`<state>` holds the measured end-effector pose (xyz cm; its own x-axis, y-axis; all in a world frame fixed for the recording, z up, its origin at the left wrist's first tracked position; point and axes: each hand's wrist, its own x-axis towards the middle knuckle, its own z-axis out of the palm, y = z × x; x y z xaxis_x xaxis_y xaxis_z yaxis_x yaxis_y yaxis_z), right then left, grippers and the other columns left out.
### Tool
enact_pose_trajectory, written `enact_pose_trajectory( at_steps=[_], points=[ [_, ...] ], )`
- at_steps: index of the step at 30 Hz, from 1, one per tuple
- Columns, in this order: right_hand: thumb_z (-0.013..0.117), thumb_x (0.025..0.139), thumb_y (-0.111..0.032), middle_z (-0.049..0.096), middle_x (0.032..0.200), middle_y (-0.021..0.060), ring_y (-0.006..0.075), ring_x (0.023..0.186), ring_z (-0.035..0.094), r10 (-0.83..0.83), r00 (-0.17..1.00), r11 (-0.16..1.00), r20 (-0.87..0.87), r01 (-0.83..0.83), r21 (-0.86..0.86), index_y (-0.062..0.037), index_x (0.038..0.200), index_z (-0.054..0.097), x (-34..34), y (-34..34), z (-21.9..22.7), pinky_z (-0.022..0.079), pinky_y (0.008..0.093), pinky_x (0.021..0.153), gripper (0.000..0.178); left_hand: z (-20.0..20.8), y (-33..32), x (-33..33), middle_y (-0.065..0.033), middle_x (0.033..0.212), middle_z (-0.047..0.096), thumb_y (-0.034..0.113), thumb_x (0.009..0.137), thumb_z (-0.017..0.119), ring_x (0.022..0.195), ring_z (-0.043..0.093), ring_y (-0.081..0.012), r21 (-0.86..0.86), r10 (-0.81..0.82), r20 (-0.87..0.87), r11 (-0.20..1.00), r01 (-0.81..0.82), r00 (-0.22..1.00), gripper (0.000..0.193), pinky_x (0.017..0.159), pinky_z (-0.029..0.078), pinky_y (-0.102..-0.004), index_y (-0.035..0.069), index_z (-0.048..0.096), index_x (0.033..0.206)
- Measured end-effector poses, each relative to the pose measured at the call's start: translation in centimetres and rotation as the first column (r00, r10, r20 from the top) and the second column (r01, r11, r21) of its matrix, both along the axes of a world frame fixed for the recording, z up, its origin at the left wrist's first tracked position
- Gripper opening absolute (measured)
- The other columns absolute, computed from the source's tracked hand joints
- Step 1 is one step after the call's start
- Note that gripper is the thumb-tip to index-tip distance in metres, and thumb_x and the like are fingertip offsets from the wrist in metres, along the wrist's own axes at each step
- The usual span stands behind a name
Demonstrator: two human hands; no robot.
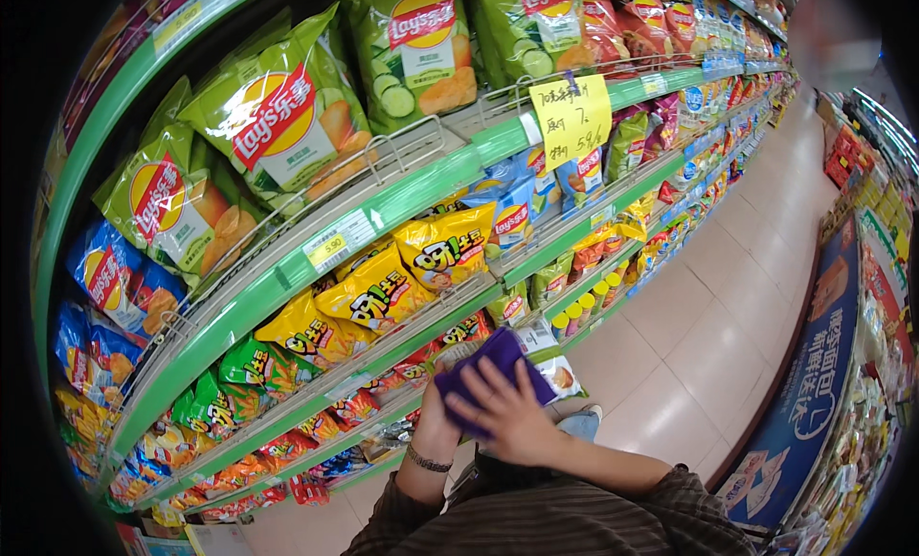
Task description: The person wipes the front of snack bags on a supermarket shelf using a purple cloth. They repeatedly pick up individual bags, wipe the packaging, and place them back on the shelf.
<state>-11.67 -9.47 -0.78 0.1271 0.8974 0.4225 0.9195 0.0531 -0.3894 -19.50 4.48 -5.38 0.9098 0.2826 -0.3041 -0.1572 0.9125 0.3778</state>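
Observation:
In front of my body, a folded purple cloth (505, 350) lies over a white and green snack bag (558, 372). The bag's far right end sticks out past the cloth. My right hand (512, 419) rests flat on top of the cloth, with its fingers spread. My left hand (437, 424), with a dark bracelet at the wrist, is closed at the left side of the bag and cloth. It seems to hold the bag from the side and below, though its fingers are mostly hidden.
On the left, green-edged shelves (412, 178) carry many chip bags, such as large green bags (278, 125) and yellow bags (373, 293). A yellow handwritten sign (571, 118) hangs from a rail. Tiled floor (708, 269) runs along the aisle, with a blue-sided display (795, 393) at right.

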Motion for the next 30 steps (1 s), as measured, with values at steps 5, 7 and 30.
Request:
enact_pose_trajectory(
  at_steps=[5,7,30],
  points=[
    [0.061,0.064,-0.033,0.037,0.130,-0.0012,0.0182,0.122,0.030,0.095,0.980,0.995,0.174,-0.093,-0.022,-0.0191,0.120,0.044,1.6,-0.6,0.7,0.008,0.0526,0.099,0.061,-2.3,0.5,-0.4,-0.0133,0.115,0.049,0.036,0.090,0.031,0.104,0.049,-0.0252,-0.122,-0.107,0.243,0.983,0.139,0.964,0.044,0.090,0.039,-0.0383,0.004,0.043,0.117],
    [0.061,0.064,-0.030,0.040,0.127,-0.0009,0.0180,0.120,0.034,-0.080,0.977,0.995,0.197,0.092,-0.050,-0.0178,0.117,0.048,3.8,-1.3,1.6,0.010,0.0510,0.100,0.056,-0.8,-0.4,0.3,-0.0112,0.108,0.053,0.035,0.091,0.029,0.100,0.051,-0.0238,-0.133,0.031,0.035,0.991,-0.027,0.999,0.040,0.087,0.041,-0.0386,0.005,0.046,0.111],
    [0.064,0.060,-0.036,0.040,0.126,0.0081,0.0244,0.116,0.037,-0.121,0.975,0.958,0.186,0.065,0.280,-0.0179,0.122,0.042,6.2,-3.8,1.2,0.017,0.0520,0.096,0.068,5.0,-2.5,-0.5,-0.0123,0.116,0.047,0.038,0.090,0.028,0.106,0.047,-0.0255,-0.196,-0.149,-0.001,0.970,0.146,0.989,0.046,0.083,0.045,-0.0390,0.005,0.037,0.120]
  ],
)
